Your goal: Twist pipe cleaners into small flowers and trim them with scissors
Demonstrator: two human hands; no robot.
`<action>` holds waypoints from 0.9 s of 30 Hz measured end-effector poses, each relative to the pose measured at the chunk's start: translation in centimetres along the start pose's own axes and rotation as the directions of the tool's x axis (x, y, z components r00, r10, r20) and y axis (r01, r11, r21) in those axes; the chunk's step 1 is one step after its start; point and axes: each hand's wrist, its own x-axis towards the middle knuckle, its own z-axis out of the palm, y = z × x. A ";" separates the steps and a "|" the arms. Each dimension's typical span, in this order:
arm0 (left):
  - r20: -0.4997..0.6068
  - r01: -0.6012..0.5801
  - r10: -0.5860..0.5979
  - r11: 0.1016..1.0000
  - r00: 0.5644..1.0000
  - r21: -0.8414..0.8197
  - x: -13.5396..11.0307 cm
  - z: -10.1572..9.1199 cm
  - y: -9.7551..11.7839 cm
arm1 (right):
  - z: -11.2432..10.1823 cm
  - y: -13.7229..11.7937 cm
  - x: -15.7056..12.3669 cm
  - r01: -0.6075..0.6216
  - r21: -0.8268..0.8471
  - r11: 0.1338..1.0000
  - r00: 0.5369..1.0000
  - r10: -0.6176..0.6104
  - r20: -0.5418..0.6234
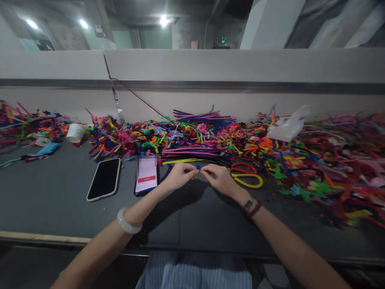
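Note:
Both my hands meet over the grey table (60, 200) in front of me. My left hand (179, 175) and my right hand (219, 178) are each closed in a pinch on a small blue pipe cleaner piece (197, 167) held between their fingertips. A white bangle sits on my left wrist, a watch and a dark band on my right. Just beyond the hands lies a long heap of colourful pipe cleaners (210, 138), and scissors with yellow and red handles (248, 178) lie right of my right hand.
Two phones lie left of my hands: a dark one (104, 178) and a lit one (146, 175). A white roll (75, 132) stands at the back left, a clear plastic bag (287, 124) on the heap at right. A grey partition wall (210, 64) closes the table's far side.

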 end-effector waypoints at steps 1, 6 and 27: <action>-0.036 -0.051 0.053 0.996 0.998 0.075 -0.1 0.0 0.0 | -0.1 0.2 0.1 -0.117 0.131 0.984 0.993 0.114 0.027; 0.058 -0.348 0.359 0.831 0.931 0.434 -0.6 -0.2 0.4 | -0.7 1.2 0.2 -0.627 0.593 0.506 0.779 0.393 0.488; 0.296 0.460 -0.353 0.702 0.888 -0.544 -0.5 -0.2 1.4 | -1.8 -2.0 -0.1 0.171 -0.116 0.979 0.969 -0.145 0.198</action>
